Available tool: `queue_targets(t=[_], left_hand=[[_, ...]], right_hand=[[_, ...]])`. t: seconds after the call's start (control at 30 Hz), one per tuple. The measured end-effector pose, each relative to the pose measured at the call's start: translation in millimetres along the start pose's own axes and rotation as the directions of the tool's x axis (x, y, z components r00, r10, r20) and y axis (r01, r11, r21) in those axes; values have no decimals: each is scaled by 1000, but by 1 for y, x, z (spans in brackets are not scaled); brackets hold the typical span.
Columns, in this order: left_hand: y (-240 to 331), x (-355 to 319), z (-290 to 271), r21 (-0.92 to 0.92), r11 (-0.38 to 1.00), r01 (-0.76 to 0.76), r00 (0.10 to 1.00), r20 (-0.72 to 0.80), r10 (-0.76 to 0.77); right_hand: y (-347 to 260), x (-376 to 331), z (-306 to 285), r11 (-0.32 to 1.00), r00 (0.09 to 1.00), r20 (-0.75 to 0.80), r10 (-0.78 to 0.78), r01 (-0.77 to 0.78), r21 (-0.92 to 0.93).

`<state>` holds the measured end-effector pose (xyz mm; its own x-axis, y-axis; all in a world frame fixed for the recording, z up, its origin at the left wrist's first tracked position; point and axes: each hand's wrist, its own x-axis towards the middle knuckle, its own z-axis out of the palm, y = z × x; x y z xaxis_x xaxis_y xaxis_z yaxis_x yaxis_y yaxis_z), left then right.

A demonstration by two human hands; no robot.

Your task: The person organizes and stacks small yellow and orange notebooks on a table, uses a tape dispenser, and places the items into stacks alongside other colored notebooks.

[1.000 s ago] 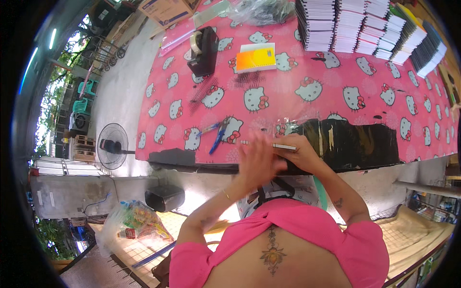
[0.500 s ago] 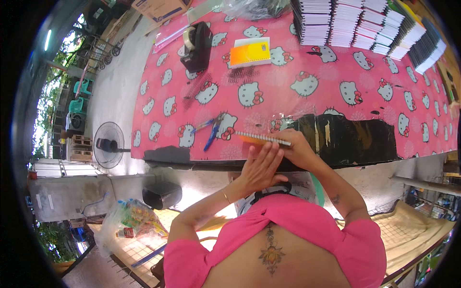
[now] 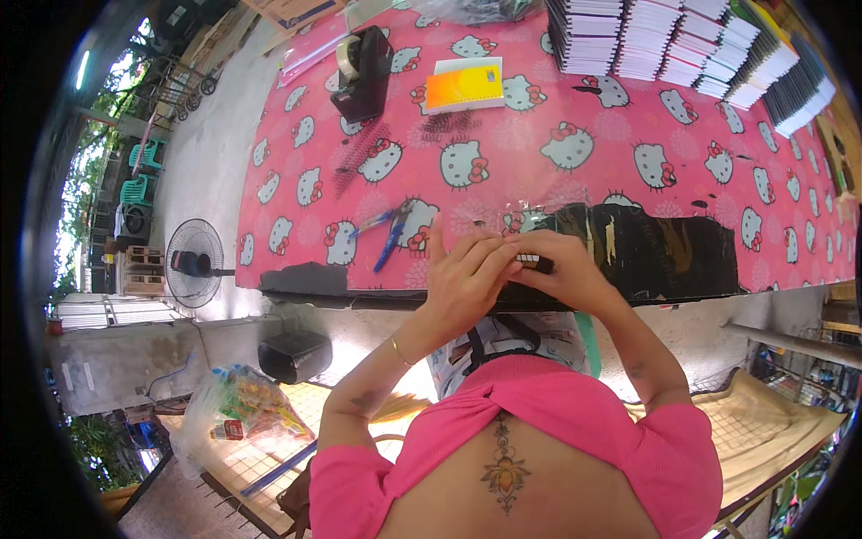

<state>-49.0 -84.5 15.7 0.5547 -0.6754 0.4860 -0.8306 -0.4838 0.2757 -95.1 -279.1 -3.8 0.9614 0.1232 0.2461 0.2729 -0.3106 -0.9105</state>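
i see room for a hand over the middle of the pink tabletop (image 3: 521, 162). by the left hand (image 3: 462, 286), the blue-handled tool (image 3: 389, 249) is in the way. farther off, the black tape holder (image 3: 366, 88) and orange notebook (image 3: 464, 88) block, and tall book stacks (image 3: 648, 40) fill the far right.

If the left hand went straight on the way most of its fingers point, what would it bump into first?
Probably the right hand, which grips a small dark-ended object; the two hands appear to meet, though actual contact is unclear.
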Motion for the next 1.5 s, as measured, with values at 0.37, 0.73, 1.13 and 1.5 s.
queue_targets(t=[0.37, 0.73, 1.13, 1.5], left_hand=[[9, 7, -1, -80, 997, 0, 1000, -16, -2], [10, 10, -4, -33, 998, -59, 998, -2, 59], [-113, -46, -50, 353, 896, 268, 959, -9, -283], [-68, -8, 3, -591, -332, 735, 487, 801, -347]], right_hand=[[-6, -3, -42, 985, 983, 144, 117, -133, 106], [-17, 1, -17, 974, 990, -140, 20, -51, -220], [24, -10, -20, 747, 967, 146, -209, 254, -614], [28, -12, -25, 778, 963, 201, -180, 264, -570]])
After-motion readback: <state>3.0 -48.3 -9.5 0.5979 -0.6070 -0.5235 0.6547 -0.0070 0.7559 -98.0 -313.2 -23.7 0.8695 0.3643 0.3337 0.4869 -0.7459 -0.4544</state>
